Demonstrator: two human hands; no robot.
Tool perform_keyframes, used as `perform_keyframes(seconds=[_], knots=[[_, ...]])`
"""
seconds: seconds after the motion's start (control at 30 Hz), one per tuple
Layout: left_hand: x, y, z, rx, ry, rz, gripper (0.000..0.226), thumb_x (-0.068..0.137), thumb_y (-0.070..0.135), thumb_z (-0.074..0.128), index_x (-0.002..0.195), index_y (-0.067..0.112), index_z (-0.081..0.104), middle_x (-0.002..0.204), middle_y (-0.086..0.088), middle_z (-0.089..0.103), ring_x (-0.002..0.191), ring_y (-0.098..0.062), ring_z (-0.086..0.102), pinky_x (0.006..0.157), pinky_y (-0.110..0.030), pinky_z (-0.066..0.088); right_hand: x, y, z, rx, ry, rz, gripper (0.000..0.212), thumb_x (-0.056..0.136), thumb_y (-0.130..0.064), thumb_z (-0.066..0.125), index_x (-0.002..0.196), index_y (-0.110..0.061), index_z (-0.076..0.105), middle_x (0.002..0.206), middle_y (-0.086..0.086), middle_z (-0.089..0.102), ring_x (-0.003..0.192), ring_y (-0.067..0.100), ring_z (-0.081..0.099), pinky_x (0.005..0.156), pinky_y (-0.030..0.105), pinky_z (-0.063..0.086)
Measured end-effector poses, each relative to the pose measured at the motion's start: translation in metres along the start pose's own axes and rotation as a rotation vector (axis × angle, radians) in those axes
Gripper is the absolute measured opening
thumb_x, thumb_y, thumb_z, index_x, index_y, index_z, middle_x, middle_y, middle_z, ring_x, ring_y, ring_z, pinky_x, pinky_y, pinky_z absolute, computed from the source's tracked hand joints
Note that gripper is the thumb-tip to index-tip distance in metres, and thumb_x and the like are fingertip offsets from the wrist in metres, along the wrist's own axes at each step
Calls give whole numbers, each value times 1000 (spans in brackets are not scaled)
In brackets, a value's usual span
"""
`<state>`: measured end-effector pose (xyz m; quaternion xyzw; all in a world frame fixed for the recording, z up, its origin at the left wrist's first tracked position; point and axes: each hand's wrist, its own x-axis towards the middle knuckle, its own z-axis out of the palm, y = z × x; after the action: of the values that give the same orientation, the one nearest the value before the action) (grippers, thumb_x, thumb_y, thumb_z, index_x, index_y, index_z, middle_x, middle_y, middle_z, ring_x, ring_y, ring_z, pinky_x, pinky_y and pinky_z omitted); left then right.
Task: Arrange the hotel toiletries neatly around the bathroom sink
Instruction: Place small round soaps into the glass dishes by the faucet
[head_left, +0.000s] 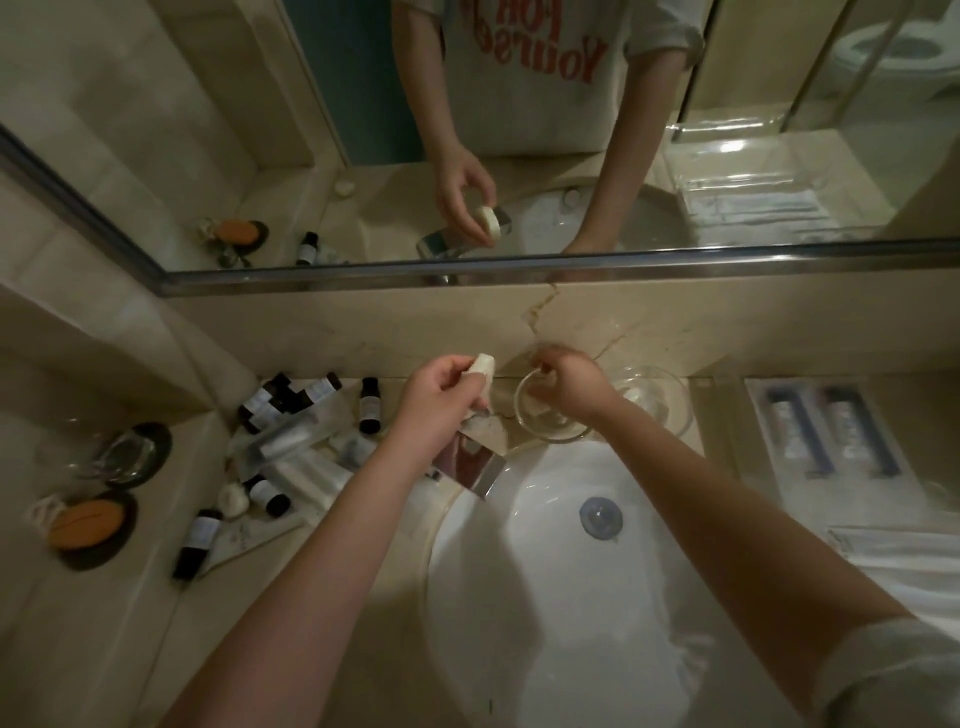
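My left hand (441, 400) holds a small round white soap (482, 367) above the chrome tap (475, 465), behind the white sink (545, 597). My right hand (569, 382) grips the far rim of a clear glass dish (545, 423) on the counter just behind the sink. A heap of small dark bottles with white labels (370, 405) and clear tubes (291, 441) lies on the counter to the left. What lies inside the dish is partly hidden by my hand.
An orange soap on a black dish (88, 525) and a glass on a black coaster (122, 457) stand at far left. A second glass bowl (657, 395) is right of the dish. A tray with packaged toothbrush kits (831, 436) sits at right. The mirror (519, 130) spans the back wall.
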<state>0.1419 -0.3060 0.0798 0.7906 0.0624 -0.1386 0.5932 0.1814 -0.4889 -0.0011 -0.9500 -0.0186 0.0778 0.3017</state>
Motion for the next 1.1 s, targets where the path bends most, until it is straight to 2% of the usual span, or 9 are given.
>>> perform_keyframes(seconds=[0.1,0.27,0.5,0.67,0.73,0.8,0.9,1.0,1.1], knots=[[-1,3,5,-165,-19,-85,14,92,11,49,86,17,61,70,-5,66,61,-13,59,56,-22,39,-18,-7,-18,175,224,-94,37,80,-20,70,116,-15,62,105,5,62,79,23,62,72,28,46],[4,14,21,-217,-79,-160,10,92,13,51,87,16,59,76,-5,63,56,-9,59,55,-23,35,-55,-22,-51,276,185,-373,59,70,-30,77,125,-18,59,107,-5,55,79,9,55,72,7,39],[9,18,43,69,-223,-137,40,86,23,62,121,17,45,100,-3,66,70,-9,59,57,-23,40,-62,-12,-69,109,183,-456,43,68,-31,76,107,-15,69,93,4,64,78,19,62,68,38,53],[17,17,54,97,-333,-198,53,86,20,62,131,13,35,103,-4,63,78,-10,61,58,-20,49,-63,1,-72,-50,171,-419,44,66,-50,64,99,-20,70,87,-2,65,82,16,62,65,31,51],[22,18,54,73,-400,-273,65,87,20,62,140,17,25,109,-4,59,94,-16,63,73,-26,55,-60,11,-69,-111,163,-359,43,63,-45,67,96,-17,70,86,-2,66,81,19,62,64,29,49],[29,15,55,252,-404,-237,74,86,20,61,146,17,18,122,-4,55,107,-21,59,83,-31,52,-56,25,-62,-183,125,-246,41,65,-38,72,100,-17,70,92,0,67,87,22,63,67,31,50],[43,6,64,723,-351,-12,62,85,15,61,142,12,35,138,-12,48,120,-26,51,92,-29,43,-48,40,-45,-288,19,-80,45,69,-40,69,108,-18,66,104,3,66,99,25,60,75,33,51],[58,-4,79,1097,-385,200,48,82,16,62,129,11,52,131,-16,51,122,-31,47,100,-33,40,-42,42,-30,-334,-24,-22,45,70,-38,67,107,-15,65,106,5,64,103,28,57,79,34,51],[72,-15,89,1257,-390,214,47,80,22,64,125,18,52,130,-13,48,124,-33,43,99,-35,40,-38,42,-19,-320,-3,-23,49,67,-35,71,109,-12,65,113,8,58,111,30,50,82,35,46]])
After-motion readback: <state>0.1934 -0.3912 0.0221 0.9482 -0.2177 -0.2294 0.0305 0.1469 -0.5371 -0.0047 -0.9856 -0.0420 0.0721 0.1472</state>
